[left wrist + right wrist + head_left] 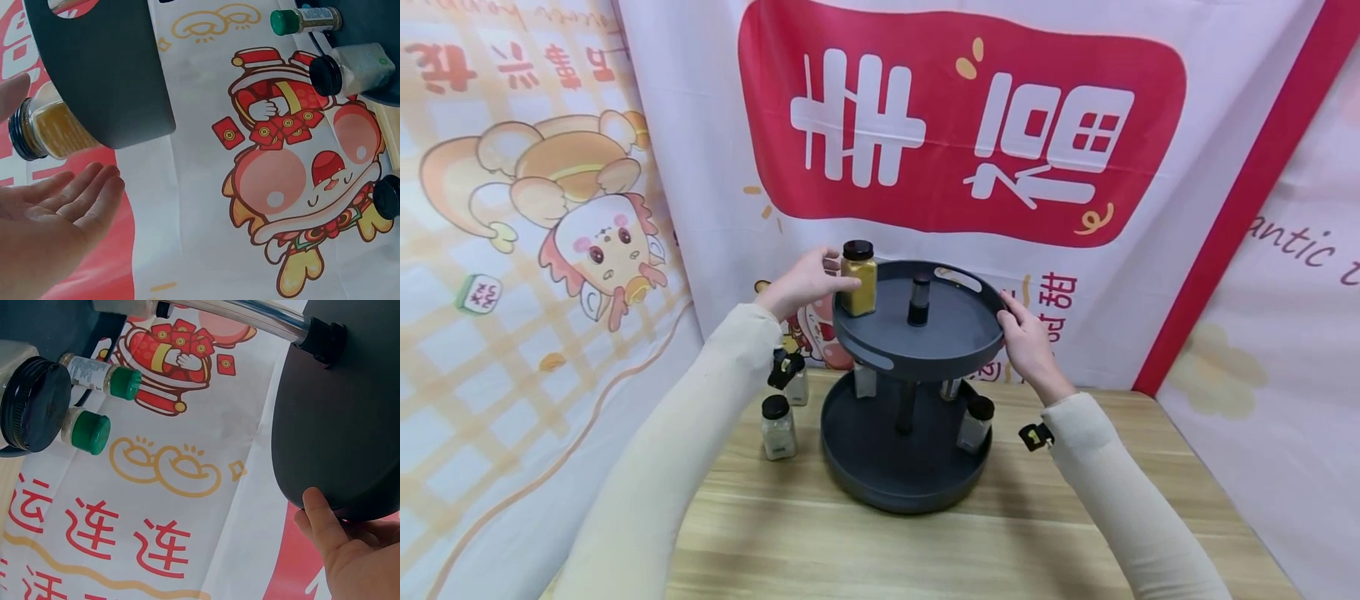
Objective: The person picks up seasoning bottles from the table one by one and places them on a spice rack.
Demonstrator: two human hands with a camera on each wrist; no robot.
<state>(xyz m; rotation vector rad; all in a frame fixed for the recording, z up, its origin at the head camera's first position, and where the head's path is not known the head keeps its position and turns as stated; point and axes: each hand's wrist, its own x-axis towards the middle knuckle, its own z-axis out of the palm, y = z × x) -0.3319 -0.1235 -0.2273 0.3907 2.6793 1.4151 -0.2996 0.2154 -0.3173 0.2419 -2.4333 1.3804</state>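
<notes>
A two-tier round tray stand, dark grey with a central post, stands on the table. On the left of its upper tier is a black-lidded glass jar of yellow powder. My left hand is beside that jar, thumb and fingers spread to either side. In the left wrist view those fingers look extended, with a gap between them and the jar. My right hand grips the upper tier's right rim; one finger lies against the tray's underside in the right wrist view.
A black-lidded jar stands at the right of the lower tier, with another pale jar farther back. Two green-capped bottles show there too. Left of the stand, two jars are on the wooden table. Printed cloth hangs behind.
</notes>
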